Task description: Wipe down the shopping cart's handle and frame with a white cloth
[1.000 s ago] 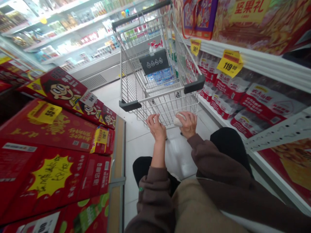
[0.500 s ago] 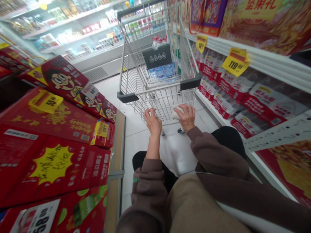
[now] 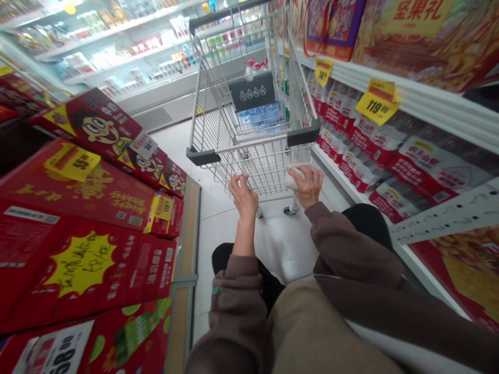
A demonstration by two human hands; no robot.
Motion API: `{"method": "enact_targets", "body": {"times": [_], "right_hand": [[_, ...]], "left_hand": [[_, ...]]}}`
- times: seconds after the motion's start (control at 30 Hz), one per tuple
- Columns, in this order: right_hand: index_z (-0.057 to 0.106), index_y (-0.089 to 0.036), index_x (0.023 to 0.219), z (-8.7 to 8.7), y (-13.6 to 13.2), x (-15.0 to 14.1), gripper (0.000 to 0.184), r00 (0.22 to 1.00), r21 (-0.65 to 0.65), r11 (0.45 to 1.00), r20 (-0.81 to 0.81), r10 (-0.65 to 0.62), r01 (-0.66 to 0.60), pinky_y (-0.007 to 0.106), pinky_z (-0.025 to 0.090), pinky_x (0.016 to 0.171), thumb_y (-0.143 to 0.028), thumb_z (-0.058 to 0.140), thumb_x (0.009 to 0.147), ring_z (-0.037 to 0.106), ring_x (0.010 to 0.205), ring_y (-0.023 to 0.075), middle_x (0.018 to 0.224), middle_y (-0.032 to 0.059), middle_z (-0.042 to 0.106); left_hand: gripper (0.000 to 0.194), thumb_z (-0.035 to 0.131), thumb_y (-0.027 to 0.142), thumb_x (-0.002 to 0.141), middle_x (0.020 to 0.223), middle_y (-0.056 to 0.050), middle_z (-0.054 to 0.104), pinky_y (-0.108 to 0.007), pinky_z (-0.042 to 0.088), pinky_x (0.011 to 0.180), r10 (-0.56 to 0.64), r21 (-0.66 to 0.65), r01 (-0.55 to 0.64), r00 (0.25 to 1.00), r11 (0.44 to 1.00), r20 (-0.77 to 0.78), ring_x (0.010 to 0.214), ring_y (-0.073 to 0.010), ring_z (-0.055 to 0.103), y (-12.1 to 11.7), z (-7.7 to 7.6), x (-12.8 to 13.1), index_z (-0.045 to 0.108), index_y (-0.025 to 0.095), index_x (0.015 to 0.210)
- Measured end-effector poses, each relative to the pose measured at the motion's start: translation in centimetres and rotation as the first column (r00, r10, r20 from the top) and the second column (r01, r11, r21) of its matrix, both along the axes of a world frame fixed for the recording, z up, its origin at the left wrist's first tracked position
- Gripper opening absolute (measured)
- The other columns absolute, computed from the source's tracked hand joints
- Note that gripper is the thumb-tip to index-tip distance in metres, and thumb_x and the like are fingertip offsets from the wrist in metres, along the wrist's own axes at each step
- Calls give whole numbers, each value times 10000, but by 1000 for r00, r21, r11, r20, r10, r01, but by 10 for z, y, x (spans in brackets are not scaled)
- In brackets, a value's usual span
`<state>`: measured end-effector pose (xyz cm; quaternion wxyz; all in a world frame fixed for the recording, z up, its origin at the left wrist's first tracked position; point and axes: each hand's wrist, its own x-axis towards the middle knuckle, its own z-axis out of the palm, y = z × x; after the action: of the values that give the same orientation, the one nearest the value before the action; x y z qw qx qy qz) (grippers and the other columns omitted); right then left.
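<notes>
A wire shopping cart [image 3: 203, 157] stands in front of me, its near end low and facing my knees. My left hand [image 3: 244, 197] is closed at the lower left of that end, its bent fingers hooked on the wires. In my right hand [image 3: 310, 186] is a wadded white cloth [image 3: 293, 177], pressed against the lower right wires. The fingers curl over the cloth and hide part of it. A black sign plate [image 3: 252, 92] hangs inside the cart. Blue-wrapped bottles [image 3: 262, 118] show through the wires behind it.
Stacked red gift boxes [image 3: 83, 208] line the left side on a low platform [image 3: 187, 228]. On the right, a white shelf [image 3: 424, 111] holds red-and-white bottle packs [image 3: 432, 163] and price tags. A lit refrigerated case [image 3: 117, 57] is at the back. White floor tiles [image 3: 218, 200] show below the cart.
My right hand has slid to the right along the wires with the cloth. My left hand stays at the lower left wires. The cart sits slightly higher in view than one second ago.
</notes>
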<state>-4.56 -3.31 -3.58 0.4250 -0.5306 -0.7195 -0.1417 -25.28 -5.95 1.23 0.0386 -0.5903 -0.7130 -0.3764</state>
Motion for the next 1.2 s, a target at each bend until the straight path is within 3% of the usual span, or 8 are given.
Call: {"method": "enact_targets", "body": {"times": [0.13,0.33,0.5,0.73,0.93,1.03,1.1,1.2], "right_hand": [[702,-270,1093,-17,-7,5,367,994,-97,992,70,81,-74,400,324,950,-60,622,803,498,1103,237,1154,66,657],[696,-294,1142,-9,0,16,319,999,-39,999,-35,-16,15,436,308,1015,-178,633,851,458,1193,270,1243,77,612],[707,-277,1081,-21,-6,23,403,999,-119,992,-7,49,-49,410,338,966,-58,620,754,492,1141,250,1181,71,641],[692,-226,1125,-32,-3,44,481,873,-188,954,-393,-289,231,401,418,925,-81,568,684,514,1067,246,1134,87,584],[676,-197,1110,-35,-11,-19,453,820,-234,940,-465,-334,250,397,445,907,-76,547,693,507,1030,242,1125,111,584],[688,-230,1100,-40,-24,-51,443,914,-247,961,-348,-207,123,378,426,887,-54,563,713,516,1055,245,1146,105,607],[696,-259,1109,-42,-27,-52,441,958,-255,965,-259,-125,56,379,400,905,-52,568,741,515,1082,246,1157,92,619],[710,-258,1102,-44,-20,-25,385,941,-250,955,-253,-226,162,403,375,924,-90,573,784,502,1103,262,1156,100,618]], "left_hand": [[572,388,-39,810,1324,-119,509,-461,429,1146,-19,12,19,1000,1000,-13,1424,-284,360,1,-2,-2,582,208,1288],[551,386,-45,820,1327,-133,513,-459,412,1161,-14,19,14,1000,1000,-1,1428,-276,351,0,-1,-1,583,195,1276],[539,401,-37,828,1337,-127,511,-478,402,1170,-29,13,29,999,999,18,1435,-282,348,-1,1,-1,581,208,1273],[542,399,-36,818,1341,-138,496,-479,379,1182,-7,19,7,1000,1000,21,1442,-274,326,2,-3,-1,575,196,1274],[517,425,-13,818,1372,-143,467,-501,335,1207,26,3,-27,997,1000,77,1465,-291,298,3,-1,11,575,192,1268],[525,421,-5,823,1385,-154,464,-512,334,1206,9,-15,-9,999,1000,52,1476,-291,282,1,0,9,564,194,1287],[549,410,-18,817,1382,-144,472,-505,335,1208,-14,-13,14,1000,1000,26,1475,-281,286,-1,0,5,559,205,1296],[575,404,-40,805,1363,-112,491,-474,327,1222,-39,2,39,999,999,11,1467,-263,304,-3,-2,2,566,227,1287]]}}
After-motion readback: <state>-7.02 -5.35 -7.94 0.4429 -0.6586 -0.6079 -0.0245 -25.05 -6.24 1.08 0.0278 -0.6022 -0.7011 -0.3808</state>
